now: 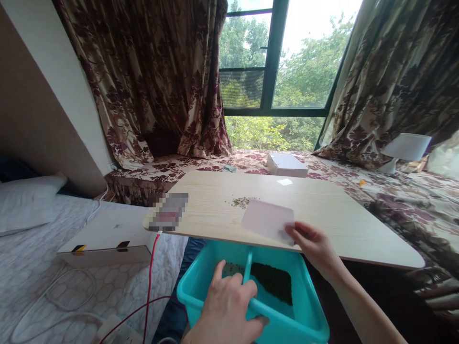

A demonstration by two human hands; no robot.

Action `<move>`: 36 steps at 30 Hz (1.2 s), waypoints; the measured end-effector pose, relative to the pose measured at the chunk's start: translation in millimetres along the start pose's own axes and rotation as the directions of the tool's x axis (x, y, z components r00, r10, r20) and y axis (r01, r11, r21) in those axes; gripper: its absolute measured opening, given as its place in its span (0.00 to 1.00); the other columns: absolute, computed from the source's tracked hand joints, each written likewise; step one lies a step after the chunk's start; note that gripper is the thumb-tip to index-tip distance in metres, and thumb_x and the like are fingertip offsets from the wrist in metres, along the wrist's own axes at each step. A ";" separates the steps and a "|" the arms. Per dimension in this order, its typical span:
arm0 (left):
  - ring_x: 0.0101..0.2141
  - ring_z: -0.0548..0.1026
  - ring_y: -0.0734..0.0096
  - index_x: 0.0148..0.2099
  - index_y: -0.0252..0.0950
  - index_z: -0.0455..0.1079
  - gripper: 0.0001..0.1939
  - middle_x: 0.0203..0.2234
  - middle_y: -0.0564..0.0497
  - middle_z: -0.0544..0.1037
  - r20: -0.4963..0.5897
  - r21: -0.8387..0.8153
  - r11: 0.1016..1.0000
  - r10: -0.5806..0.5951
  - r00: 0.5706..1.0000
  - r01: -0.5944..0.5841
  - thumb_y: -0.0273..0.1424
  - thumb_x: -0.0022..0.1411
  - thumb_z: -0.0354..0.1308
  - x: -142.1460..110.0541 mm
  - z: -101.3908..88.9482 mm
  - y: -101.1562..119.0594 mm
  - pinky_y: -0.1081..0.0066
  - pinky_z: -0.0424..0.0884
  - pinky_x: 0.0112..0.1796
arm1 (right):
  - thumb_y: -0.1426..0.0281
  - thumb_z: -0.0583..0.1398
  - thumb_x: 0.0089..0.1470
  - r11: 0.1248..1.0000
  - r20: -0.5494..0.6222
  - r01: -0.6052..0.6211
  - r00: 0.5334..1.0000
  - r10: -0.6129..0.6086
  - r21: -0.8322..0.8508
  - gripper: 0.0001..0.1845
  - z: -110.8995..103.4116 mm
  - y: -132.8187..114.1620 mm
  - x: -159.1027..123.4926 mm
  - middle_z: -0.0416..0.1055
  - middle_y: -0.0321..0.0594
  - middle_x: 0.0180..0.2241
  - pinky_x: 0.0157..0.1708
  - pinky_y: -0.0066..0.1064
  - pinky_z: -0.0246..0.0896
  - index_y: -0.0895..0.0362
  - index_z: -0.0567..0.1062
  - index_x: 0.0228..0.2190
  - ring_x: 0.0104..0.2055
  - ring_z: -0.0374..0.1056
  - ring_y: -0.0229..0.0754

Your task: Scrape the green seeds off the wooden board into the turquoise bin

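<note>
Right grip [314, 241] pinches one corner of the pale sheet [267, 217], which extends leftward.

Table [358, 220]: passage open across the top, right of the sheet [268, 217]. Sheet and grains [240, 202] obstruct the middle; blurred item [170, 211] obstructs the left end. Box [288, 165] stands beyond the far edge. Bin [316, 306]: right compartment open from above; left hand [229, 303] partly covers the left one. Divider [248, 265] bars sideways passage. Red cable [150, 272] hangs left of the bin.
</note>
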State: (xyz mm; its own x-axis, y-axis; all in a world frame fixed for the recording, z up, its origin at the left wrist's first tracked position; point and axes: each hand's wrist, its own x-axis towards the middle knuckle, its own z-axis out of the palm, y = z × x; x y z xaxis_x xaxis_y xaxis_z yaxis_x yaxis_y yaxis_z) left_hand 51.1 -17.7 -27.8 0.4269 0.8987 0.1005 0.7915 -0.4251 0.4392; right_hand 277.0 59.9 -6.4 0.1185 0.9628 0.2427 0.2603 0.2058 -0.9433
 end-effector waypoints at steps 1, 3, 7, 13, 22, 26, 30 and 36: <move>0.35 0.74 0.66 0.31 0.40 0.68 0.10 0.26 0.57 0.70 -0.002 0.002 1.000 -0.005 1.000 0.005 0.37 0.49 0.65 -0.9 -0.8 -2.4 0.51 0.47 0.59 | 0.52 0.64 0.41 1.000 -0.084 -0.002 0.996 0.003 0.011 0.20 -4.2 1.4 5.9 0.78 0.41 0.25 0.26 0.30 0.67 0.57 0.79 0.27 0.28 0.72 0.44; 0.34 0.73 0.66 0.31 0.40 0.69 0.09 0.26 0.57 0.70 0.011 0.008 1.000 -0.027 1.000 0.027 0.36 0.49 0.65 -2.6 -3.2 -6.4 0.50 0.47 0.58 | 0.50 0.64 0.41 1.000 -0.165 -0.009 0.986 0.009 -0.002 0.22 -10.9 3.6 17.3 0.78 0.42 0.25 0.27 0.31 0.68 0.57 0.79 0.28 0.29 0.73 0.45; 0.35 0.73 0.65 0.32 0.41 0.69 0.07 0.27 0.56 0.71 0.024 0.010 0.997 -0.078 0.997 0.078 0.34 0.50 0.63 -4.9 -9.8 -10.2 0.49 0.49 0.58 | 0.50 0.64 0.40 1.000 -0.173 -0.010 0.985 0.006 -0.020 0.23 -12.2 4.5 30.1 0.79 0.44 0.26 0.30 0.33 0.69 0.57 0.78 0.28 0.31 0.74 0.46; 0.34 0.73 0.66 0.32 0.41 0.69 0.04 0.26 0.57 0.71 0.016 0.001 0.994 -0.106 0.994 0.106 0.32 0.51 0.60 -6.7 -12.5 -13.5 0.50 0.47 0.58 | 0.49 0.64 0.39 1.000 -0.148 0.022 0.989 -0.022 -0.003 0.23 -2.4 9.3 36.1 0.79 0.44 0.28 0.34 0.34 0.69 0.57 0.77 0.26 0.31 0.74 0.45; 0.33 0.72 0.68 0.30 0.41 0.67 0.04 0.25 0.57 0.70 -0.006 0.005 0.994 -0.112 0.994 0.112 0.32 0.51 0.59 -5.8 -12.5 -15.5 0.51 0.47 0.58 | 0.49 0.65 0.39 0.999 -0.116 0.049 0.992 -0.048 0.003 0.23 -7.5 12.2 37.7 0.79 0.44 0.28 0.34 0.34 0.69 0.57 0.78 0.26 0.31 0.75 0.46; 0.33 0.72 0.68 0.30 0.40 0.66 0.04 0.25 0.57 0.70 0.002 0.009 0.993 -0.114 0.994 0.114 0.32 0.50 0.59 -5.9 -13.3 -15.7 0.51 0.47 0.57 | 0.48 0.64 0.39 0.999 -0.111 0.049 0.993 -0.050 -0.009 0.24 -5.6 12.9 37.5 0.79 0.44 0.28 0.34 0.35 0.69 0.57 0.77 0.26 0.31 0.74 0.46; 0.33 0.72 0.68 0.30 0.41 0.67 0.03 0.25 0.57 0.70 -0.007 0.006 0.993 -0.114 0.993 0.114 0.31 0.51 0.59 -5.9 -13.3 -16.4 0.52 0.47 0.58 | 0.48 0.64 0.40 0.998 -0.088 0.050 0.995 -0.052 -0.029 0.24 -6.9 14.3 36.9 0.79 0.44 0.28 0.33 0.34 0.69 0.57 0.77 0.26 0.31 0.74 0.45; 0.32 0.71 0.67 0.30 0.41 0.66 0.03 0.25 0.57 0.70 0.013 0.006 0.992 -0.127 0.992 0.127 0.32 0.52 0.58 -5.5 -18.0 -14.6 0.51 0.48 0.57 | 0.47 0.64 0.40 0.998 -0.085 0.056 0.995 -0.057 -0.016 0.25 -9.5 12.0 37.1 0.79 0.45 0.30 0.33 0.34 0.69 0.57 0.77 0.27 0.32 0.75 0.46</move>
State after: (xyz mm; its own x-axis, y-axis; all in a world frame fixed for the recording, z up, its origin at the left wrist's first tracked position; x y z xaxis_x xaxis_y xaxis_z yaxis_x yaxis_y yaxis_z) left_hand 29.4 -14.4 -18.7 0.3283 0.9440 0.0322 0.8420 -0.3079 0.4430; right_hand 293.7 96.5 -6.6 0.1848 0.9310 0.3148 0.2823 0.2565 -0.9244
